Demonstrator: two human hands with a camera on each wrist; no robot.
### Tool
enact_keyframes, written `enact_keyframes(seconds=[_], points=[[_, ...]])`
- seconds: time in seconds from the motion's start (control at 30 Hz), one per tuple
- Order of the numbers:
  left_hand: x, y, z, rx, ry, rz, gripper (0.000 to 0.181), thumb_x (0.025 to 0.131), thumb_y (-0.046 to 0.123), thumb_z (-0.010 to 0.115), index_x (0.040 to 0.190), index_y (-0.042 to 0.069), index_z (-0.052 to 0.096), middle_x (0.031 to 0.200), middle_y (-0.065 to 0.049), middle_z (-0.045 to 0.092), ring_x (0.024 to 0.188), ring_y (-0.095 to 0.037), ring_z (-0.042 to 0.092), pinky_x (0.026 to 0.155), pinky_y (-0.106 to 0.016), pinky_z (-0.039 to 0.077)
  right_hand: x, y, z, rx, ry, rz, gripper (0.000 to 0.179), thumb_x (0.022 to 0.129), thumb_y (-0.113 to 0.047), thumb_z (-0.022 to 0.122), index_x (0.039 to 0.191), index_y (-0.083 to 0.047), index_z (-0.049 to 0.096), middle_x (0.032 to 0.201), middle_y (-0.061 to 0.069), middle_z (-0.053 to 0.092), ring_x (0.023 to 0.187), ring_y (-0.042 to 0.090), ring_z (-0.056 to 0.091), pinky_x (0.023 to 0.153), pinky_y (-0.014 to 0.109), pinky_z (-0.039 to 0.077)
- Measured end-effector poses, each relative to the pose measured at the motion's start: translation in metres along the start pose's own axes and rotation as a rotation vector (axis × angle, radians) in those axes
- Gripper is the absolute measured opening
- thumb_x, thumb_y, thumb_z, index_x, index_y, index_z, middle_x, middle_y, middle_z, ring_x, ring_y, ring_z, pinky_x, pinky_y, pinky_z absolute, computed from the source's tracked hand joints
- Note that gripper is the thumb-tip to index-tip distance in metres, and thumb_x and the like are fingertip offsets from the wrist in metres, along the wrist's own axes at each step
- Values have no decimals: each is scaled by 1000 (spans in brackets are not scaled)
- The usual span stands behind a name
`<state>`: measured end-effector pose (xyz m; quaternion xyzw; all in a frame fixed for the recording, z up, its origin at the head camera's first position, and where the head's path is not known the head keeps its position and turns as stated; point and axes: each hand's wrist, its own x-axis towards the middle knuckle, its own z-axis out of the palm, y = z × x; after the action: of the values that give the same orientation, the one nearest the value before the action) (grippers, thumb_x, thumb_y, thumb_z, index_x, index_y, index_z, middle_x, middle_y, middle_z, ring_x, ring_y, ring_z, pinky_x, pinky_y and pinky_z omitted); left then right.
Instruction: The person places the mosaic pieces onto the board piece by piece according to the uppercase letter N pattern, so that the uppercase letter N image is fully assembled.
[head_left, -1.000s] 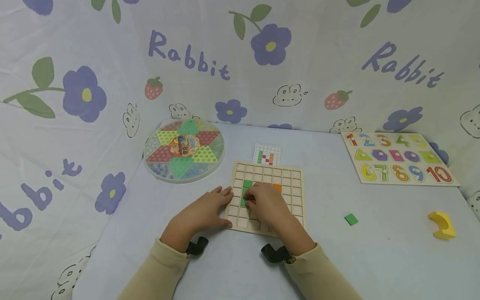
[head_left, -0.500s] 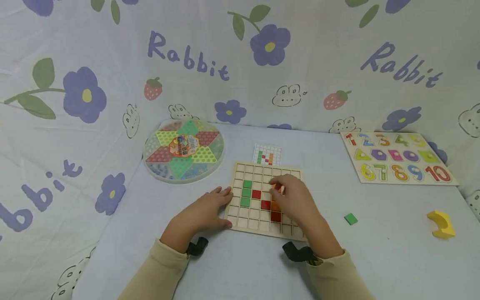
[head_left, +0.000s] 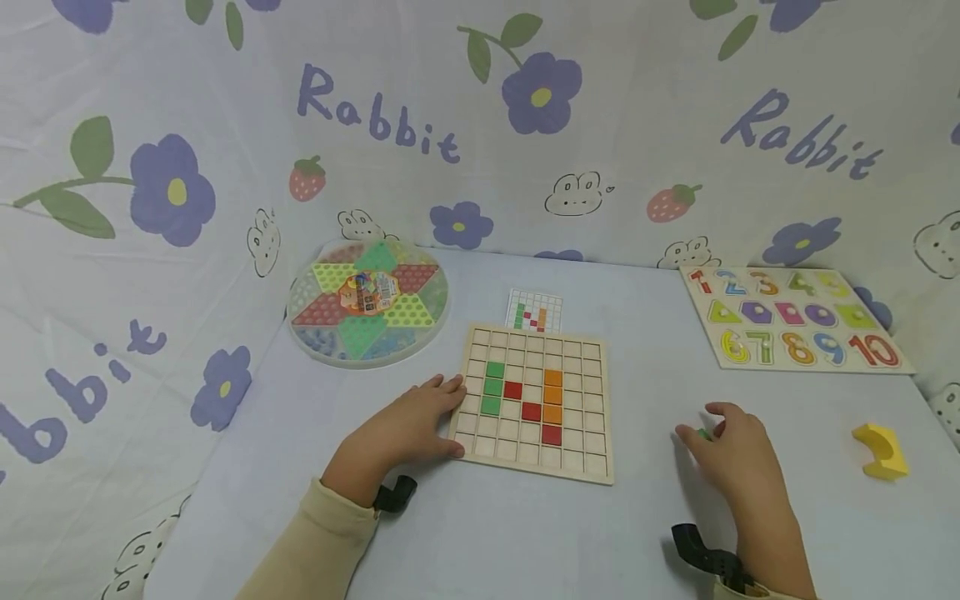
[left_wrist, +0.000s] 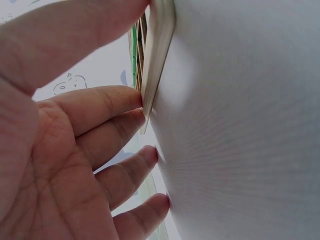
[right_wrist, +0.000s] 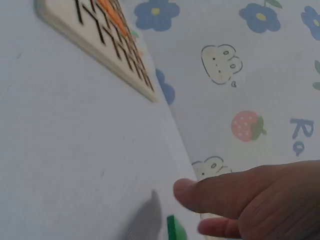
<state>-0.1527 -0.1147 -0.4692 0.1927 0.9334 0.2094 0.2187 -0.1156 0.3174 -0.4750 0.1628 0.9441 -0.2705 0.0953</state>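
Note:
The wooden grid board [head_left: 585, 467] lies mid-table, with green tiles [head_left: 492, 387], red tiles [head_left: 531, 412] and orange tiles [head_left: 552, 396] set in its squares. My left hand [head_left: 408, 427] rests at the board's left edge; thumb and two fingertips touch the rim [left_wrist: 161, 50] in the left wrist view. Out to the right, my right hand [head_left: 738, 450] is over a loose green tile [head_left: 703, 434], thumb and fingers spread apart around it. In the right wrist view the green tile [right_wrist: 173, 227] shows below the thumb, partly cut off by the frame.
A pattern card [head_left: 535, 310] lies behind the board. A round star-patterned game board [head_left: 367, 346] is at back left, a number puzzle board [head_left: 798, 321] at back right. A yellow arch block [head_left: 885, 451] lies right of my right hand.
My right hand has moved from the green tiles across the orange column, then right off the board to the loose green tile. The left hand stays at the board's edge.

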Motion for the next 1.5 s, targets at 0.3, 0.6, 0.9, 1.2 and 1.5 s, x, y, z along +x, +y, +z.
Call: enact_keyframes(seconds=[0.3,0.6,0.9,1.2,1.5], points=[[-1,-3,0,-5,3,4,91,94,32,89,169,10,41,180,-3,31,171,-33,18,139,-54,19,-4,6,4,38,39,37,54,101,-26,76,134,14,59,120,34,64,106,46,59,84,55,56],[-2,-5,1,-8,4,-14,91,94,32,89,169,11,41,180,-1,31,171,-32,17,139,-55,20,-1,3,12,65,105,21,36,99,-17,79,116,10,63,108,29,65,100,42,59,81,49,53],[-5,-4,0,-10,6,-15,92,93,31,89,169,10,42,180,-3,31,170,-32,18,139,-55,19,-20,-67,47,182,147,-265,17,107,-11,67,120,-1,70,108,17,77,94,26,74,72,28,60],[-1,-7,2,1,12,-6,91,94,34,89,169,13,42,180,-1,30,171,-31,18,139,-55,19,-27,-153,89,201,-34,-509,9,105,-11,73,113,-9,76,104,2,77,90,17,67,82,35,61],[2,-6,1,6,16,24,89,94,34,89,168,12,44,179,-3,33,170,-33,21,138,-56,22,-26,-187,120,43,-82,-628,5,101,-10,78,105,-13,77,101,-1,74,84,15,61,78,33,57]])
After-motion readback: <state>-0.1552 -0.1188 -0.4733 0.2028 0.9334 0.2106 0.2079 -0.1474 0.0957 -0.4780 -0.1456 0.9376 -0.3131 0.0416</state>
